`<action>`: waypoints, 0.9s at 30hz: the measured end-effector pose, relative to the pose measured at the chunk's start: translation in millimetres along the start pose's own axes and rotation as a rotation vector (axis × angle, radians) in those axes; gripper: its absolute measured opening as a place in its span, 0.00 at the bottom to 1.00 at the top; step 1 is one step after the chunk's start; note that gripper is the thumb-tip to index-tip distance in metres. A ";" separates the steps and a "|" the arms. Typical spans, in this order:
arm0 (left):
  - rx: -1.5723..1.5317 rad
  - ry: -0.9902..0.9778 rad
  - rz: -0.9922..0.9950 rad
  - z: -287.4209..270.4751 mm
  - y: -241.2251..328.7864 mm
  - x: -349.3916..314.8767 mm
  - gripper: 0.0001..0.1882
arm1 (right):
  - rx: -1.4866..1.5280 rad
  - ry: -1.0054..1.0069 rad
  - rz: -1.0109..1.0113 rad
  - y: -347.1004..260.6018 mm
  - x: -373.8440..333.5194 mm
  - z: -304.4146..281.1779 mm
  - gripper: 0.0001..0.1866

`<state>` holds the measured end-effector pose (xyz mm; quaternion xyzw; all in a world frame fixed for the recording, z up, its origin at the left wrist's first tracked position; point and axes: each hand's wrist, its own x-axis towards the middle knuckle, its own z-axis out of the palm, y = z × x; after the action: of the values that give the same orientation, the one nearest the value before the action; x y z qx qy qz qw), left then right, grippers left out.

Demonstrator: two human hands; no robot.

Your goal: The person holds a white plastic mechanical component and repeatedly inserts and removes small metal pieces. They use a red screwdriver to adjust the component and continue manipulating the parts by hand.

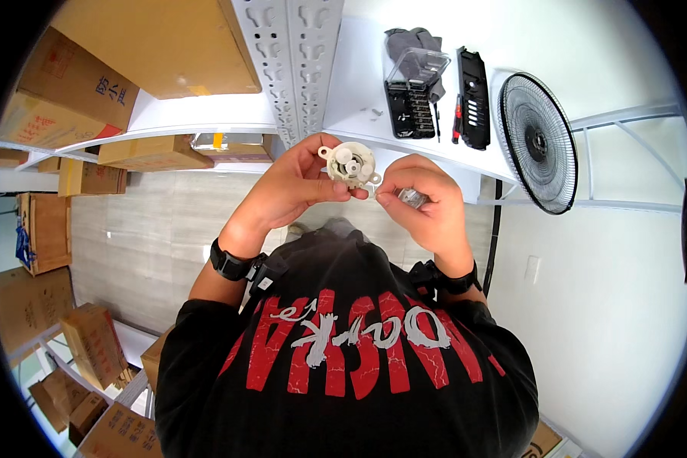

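In front of my chest, my left hand (288, 183) is closed round the rim of a small round off-white gear housing (351, 163). Pale gears and two eared lugs show on its open face, which is turned up. My right hand (429, 195) is close on the right, thumb and forefinger pinched beside the lower right lug. Whatever sits between those fingertips is too small to make out. A shiny, clear-to-silvery small piece (412, 198) is tucked in the curled fingers of that hand. Both hands are raised above the floor, near the shelf's front edge.
On the white shelf (351, 114) lie a screwdriver bit set (411, 111) with its clear lid up, a grey cloth (414, 42), a black slotted tray (475, 99) and a red-handled screwdriver (457, 122). A black fan grille (538, 143) stands right. Cardboard boxes (156, 46) fill the left shelves.
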<state>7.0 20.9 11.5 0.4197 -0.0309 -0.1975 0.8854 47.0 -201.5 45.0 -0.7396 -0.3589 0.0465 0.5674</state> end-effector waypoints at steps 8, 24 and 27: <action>-0.108 0.022 0.051 22.1 -9.3 20.3 0.23 | 0.043 0.022 0.072 11.4 2.4 -20.9 0.07; -0.072 0.170 0.201 35.3 -34.1 16.8 0.19 | 0.103 -0.139 0.091 30.8 9.0 -42.3 0.05; -0.141 0.190 0.239 32.9 -35.8 18.6 0.19 | 0.128 -0.131 0.077 30.7 12.0 -41.4 0.05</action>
<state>5.2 -30.6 3.6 0.3666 0.0174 -0.0520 0.9287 90.2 -230.9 36.7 -0.7106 -0.3630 0.1393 0.5865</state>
